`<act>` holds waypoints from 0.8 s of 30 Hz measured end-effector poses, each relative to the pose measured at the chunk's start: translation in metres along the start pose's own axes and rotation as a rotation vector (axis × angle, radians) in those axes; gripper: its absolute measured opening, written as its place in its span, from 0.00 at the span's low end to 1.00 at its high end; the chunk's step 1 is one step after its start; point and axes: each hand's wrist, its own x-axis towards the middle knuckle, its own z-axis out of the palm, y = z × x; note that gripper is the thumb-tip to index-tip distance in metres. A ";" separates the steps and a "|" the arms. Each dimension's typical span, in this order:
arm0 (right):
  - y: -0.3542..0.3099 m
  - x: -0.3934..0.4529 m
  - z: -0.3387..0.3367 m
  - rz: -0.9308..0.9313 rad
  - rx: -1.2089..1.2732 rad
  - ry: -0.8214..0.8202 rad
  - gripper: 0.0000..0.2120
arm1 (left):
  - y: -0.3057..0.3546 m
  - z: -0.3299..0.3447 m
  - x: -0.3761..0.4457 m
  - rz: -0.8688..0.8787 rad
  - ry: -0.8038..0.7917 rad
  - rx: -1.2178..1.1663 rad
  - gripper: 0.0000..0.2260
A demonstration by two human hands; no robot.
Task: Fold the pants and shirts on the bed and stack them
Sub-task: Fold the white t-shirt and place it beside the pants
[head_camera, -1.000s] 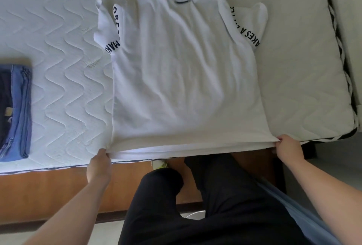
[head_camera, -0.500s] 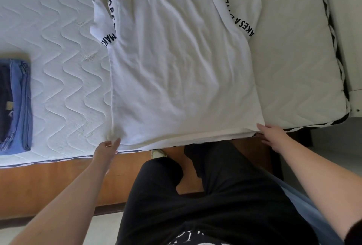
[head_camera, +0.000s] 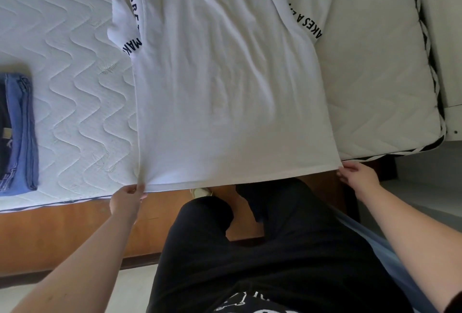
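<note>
A white T-shirt [head_camera: 230,82] with black lettering on both sleeves lies spread flat on the quilted mattress [head_camera: 65,67], collar away from me and hem at the near edge. My left hand [head_camera: 127,200] pinches the hem's left corner. My right hand [head_camera: 360,177] holds the hem's right corner, and the hem is stretched straight between them over the bed's edge. A folded stack of blue and dark pants [head_camera: 17,130] sits at the far left of the bed.
The wooden bed frame [head_camera: 62,235] runs below the mattress edge. My black-clad legs [head_camera: 250,250] stand against it. The mattress's right end has a black-and-white trim [head_camera: 425,37], with a pale wall or floor beyond.
Both hands let the hem go slack half a second ago and have gripped its corners again. The hem is pulled taut toward me.
</note>
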 end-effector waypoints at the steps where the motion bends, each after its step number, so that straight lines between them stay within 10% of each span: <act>1: 0.003 0.002 0.001 0.010 -0.034 0.043 0.11 | 0.001 0.001 0.001 0.006 0.012 0.052 0.16; 8: -0.028 -0.009 0.021 -0.038 -0.345 0.257 0.11 | 0.030 0.000 0.001 -0.015 0.166 0.197 0.14; 17: -0.132 -0.021 0.128 -0.705 -0.487 0.114 0.15 | 0.156 0.059 0.018 0.749 0.184 0.479 0.19; 24: -0.210 -0.002 0.208 -0.983 -0.710 0.022 0.27 | 0.260 0.115 0.065 0.998 0.094 0.712 0.26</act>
